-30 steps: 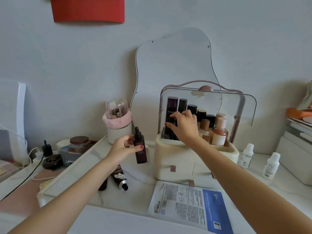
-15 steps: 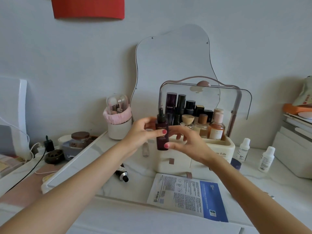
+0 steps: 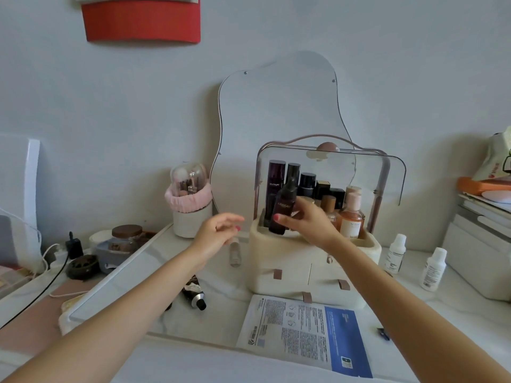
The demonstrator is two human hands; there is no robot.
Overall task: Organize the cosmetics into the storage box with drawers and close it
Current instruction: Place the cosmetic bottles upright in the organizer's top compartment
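A cream storage box (image 3: 282, 246) with drawers stands at the centre of the table, its clear lid (image 3: 387, 172) raised. Several dark and amber bottles fill its top tray. My right hand (image 3: 308, 221) grips a dark dropper bottle (image 3: 284, 207) tilted at the tray's front left corner. My left hand (image 3: 218, 233) hovers just left of the box, fingers apart and empty. A black tube (image 3: 195, 294) and a small clear vial (image 3: 235, 252) lie on the table left of the box. Two white bottles (image 3: 396, 252) (image 3: 432, 269) stand to its right.
A sheet-mask packet (image 3: 304, 327) lies in front of the drawers. A brush holder with pink trim (image 3: 190, 208) and a wavy mirror (image 3: 276, 111) stand behind. A jar (image 3: 127, 236), cables and clutter sit at the left; white boxes (image 3: 475, 252) at the right.
The dropper bottle passed from my left hand to my right. My right hand carried it up to the box's tray, and my left hand let go and drew back, now empty.
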